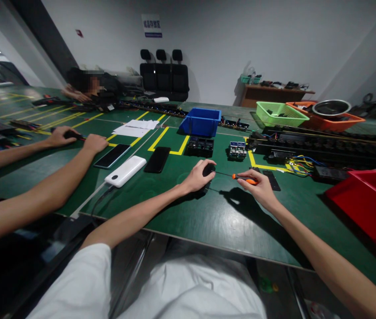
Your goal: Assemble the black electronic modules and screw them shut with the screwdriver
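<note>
My left hand (198,176) is wrapped round a small black part (209,170) just above the green table (188,212). In my right hand (257,186) is a screwdriver (241,178) with an orange and black handle, held level. Its thin shaft points left, and the tip is at or close to the black part; whether it touches cannot be made out. Beyond my hands stand a black switch-like module (200,146) and a silver and blue module (237,151). A flat black piece (272,180) lies behind my right hand.
A blue bin (202,122) stands behind the modules. A black phone (158,160), white power bank (126,171) and another phone (113,156) lie left. A co-worker's arms (71,173) reach in at far left. A red bin (367,208) and long black assembly (324,146) are right.
</note>
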Tool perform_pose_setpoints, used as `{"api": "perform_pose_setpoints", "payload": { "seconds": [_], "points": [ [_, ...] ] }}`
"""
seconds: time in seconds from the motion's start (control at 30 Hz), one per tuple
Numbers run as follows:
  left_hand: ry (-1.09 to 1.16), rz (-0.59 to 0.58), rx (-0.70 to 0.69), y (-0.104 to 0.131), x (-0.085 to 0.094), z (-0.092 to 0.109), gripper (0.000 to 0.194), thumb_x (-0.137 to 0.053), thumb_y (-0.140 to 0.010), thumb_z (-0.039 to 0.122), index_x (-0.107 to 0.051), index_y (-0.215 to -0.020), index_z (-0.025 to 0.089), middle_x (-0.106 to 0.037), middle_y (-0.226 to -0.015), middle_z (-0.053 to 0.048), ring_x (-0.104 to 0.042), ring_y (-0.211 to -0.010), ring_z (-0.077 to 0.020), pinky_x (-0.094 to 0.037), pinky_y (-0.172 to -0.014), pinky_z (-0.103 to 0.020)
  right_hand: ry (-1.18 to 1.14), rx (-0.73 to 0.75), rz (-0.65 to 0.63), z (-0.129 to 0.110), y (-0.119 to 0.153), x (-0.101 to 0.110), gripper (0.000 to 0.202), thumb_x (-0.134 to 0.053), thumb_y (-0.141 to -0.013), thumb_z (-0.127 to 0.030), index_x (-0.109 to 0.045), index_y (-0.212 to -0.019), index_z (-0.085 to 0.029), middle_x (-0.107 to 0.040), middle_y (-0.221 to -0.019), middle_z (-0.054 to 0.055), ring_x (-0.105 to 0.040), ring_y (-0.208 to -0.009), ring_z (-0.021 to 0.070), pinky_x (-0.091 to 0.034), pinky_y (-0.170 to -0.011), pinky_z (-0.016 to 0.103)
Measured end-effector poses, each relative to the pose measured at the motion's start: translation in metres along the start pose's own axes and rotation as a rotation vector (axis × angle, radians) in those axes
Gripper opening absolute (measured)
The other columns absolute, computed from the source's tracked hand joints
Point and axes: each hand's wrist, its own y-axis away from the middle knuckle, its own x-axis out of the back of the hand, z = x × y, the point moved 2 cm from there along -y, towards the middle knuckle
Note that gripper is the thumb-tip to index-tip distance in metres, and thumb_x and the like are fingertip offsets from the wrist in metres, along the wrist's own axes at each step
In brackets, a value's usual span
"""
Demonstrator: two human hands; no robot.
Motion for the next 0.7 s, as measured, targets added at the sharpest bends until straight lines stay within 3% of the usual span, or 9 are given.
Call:
{"api": "perform_pose_setpoints", "payload": {
  "seconds": [0.33, 0.7],
  "points": [
    [0.016, -0.023, 0.026, -0.0008, 0.0007, -0.0009, 0.028, -0.057, -0.087, 0.027, -0.057, -0.115, 0.022, -0.056, -0.105, -0.004, -0.057, -0.098, -0.0181, -0.045, -0.093, -0.032, -0.044, -0.051, -0.027, 0.0041, 0.0005, -0.0018, 0.031, -0.071, -0.077, -0.045, -0.068, -0.092, -0.018, -0.062, -0.075, 0.002, -0.052, -0.057, 0.0121, -0.042, -0.053, 0.025],
    [0.001, -0.018, 0.04, -0.0016, 0.0002, -0.0007, 0.028, -0.056, -0.087, 0.027, -0.057, -0.114, 0.022, -0.057, -0.105, -0.004, -0.057, -0.099, -0.0189, -0.045, -0.095, -0.033, -0.078, -0.081, -0.052, 0.0053, 0.0013, -0.0041, 0.033, -0.071, -0.077, -0.048, -0.068, -0.093, -0.019, -0.064, -0.081, 0.004, -0.057, -0.064, 0.0148, -0.051, -0.055, 0.027]
  ]
}}
